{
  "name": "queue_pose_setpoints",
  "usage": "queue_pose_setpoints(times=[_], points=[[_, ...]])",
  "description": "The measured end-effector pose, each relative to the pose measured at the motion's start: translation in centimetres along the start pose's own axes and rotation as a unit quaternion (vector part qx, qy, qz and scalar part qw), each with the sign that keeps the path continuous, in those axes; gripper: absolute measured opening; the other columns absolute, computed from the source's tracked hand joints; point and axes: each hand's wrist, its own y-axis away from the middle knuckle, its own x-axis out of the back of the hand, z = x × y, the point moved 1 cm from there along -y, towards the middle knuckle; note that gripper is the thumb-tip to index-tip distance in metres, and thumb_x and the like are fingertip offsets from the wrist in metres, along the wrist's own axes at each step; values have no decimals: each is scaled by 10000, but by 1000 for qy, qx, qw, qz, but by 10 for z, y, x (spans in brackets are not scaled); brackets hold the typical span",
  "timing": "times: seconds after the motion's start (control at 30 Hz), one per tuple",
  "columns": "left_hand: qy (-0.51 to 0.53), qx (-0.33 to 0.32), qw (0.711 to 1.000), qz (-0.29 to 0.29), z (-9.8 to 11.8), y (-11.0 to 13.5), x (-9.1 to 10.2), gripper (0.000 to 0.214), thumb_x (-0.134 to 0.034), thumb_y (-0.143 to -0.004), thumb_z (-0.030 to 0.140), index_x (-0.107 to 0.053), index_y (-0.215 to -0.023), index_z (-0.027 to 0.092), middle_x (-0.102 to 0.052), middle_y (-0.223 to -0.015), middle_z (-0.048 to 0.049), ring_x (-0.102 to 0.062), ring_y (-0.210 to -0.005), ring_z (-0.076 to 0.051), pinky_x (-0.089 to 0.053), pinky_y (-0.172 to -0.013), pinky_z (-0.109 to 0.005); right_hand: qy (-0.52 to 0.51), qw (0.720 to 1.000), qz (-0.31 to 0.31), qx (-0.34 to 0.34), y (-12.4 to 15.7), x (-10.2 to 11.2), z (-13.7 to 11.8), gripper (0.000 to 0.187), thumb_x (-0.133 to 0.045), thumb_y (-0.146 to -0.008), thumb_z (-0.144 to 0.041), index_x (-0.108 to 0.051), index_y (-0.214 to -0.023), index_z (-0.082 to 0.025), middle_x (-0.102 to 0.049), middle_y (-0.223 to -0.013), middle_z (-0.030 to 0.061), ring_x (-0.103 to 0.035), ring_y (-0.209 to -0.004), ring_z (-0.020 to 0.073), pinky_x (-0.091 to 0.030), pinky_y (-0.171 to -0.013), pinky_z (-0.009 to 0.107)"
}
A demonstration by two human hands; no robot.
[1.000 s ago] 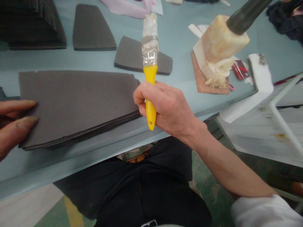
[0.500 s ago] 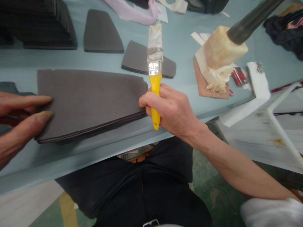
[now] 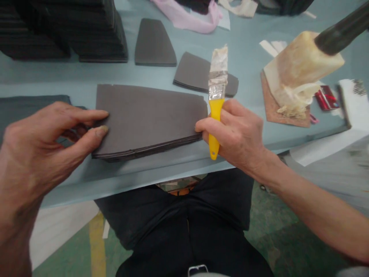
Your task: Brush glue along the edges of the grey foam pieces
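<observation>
My right hand [image 3: 235,132] is closed round the yellow handle of a paintbrush [image 3: 216,92], whose glue-caked bristles point away from me; its fingertips touch the right end of a stack of dark grey foam sheets [image 3: 147,115]. The stack lies near the front edge of the pale blue table [image 3: 248,57]. My left hand [image 3: 43,146] pinches the stack's left edge, index finger and thumb on the top sheet.
Two smaller grey foam pieces [image 3: 155,44] [image 3: 198,73] lie behind the stack. Tall dark piles [image 3: 86,27] stand at the back left. A glue-crusted block with a dark handle [image 3: 300,69] sits on a brown board at right. Pink cloth [image 3: 190,17] lies at the back.
The view has swung left, so everything sits further right in frame. My left hand has come more into view and still pinches the stack's left edge. My right hand keeps hold of the brush.
</observation>
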Motion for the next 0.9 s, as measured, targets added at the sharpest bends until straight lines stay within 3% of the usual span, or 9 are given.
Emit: queue_pose_setpoints(times=[0.1, 0.53, 0.7, 0.9], points=[[54, -45, 997, 9, 15, 1, 3, 455, -593, -1066, 542, -756, -1290, 181, -680, -1042, 5, -594, -784, -76, -462, -756, -251, 14, 1000, 11, 16, -1, 0, 0, 267, -561, -1039, -132, -735, -882, -260, -553, -658, 8, -467, -748, 211, -354, -685, 335], [32, -76, 996, 15, 16, 1, 4, 384, -582, -1090, 431, -756, -1292, 154, -675, -1030, -33, -584, -760, -106, -476, -771, -269, -44, 997, -62, 26, -9, 15, 4, 90, -656, -917, -212, -745, -920, -228, -598, -674, 35, -506, -712, 236, -383, -765, 405], [24, -66, 998, 7, 14, 2, 7, 422, -524, -1096, 501, -760, -1302, 218, -675, -1064, -32, -608, -822, -135, -489, -801, -286, -64, 997, -44, 17, -10, 14, 2, 97, -696, -940, -276, -741, -872, -224, -630, -675, 24, -517, -699, 219, -391, -760, 376], [17, -23, 1000, -6, 17, 3, 7, 467, -509, -1065, 591, -745, -1283, 253, -694, -1073, -24, -633, -798, -151, -492, -778, -313, -57, 997, -36, -38, -10, 6, -7, 318, -620, -1054, -420, -712, -822, -223, -642, -658, 10, -539, -710, 210, -378, -787, 359]])
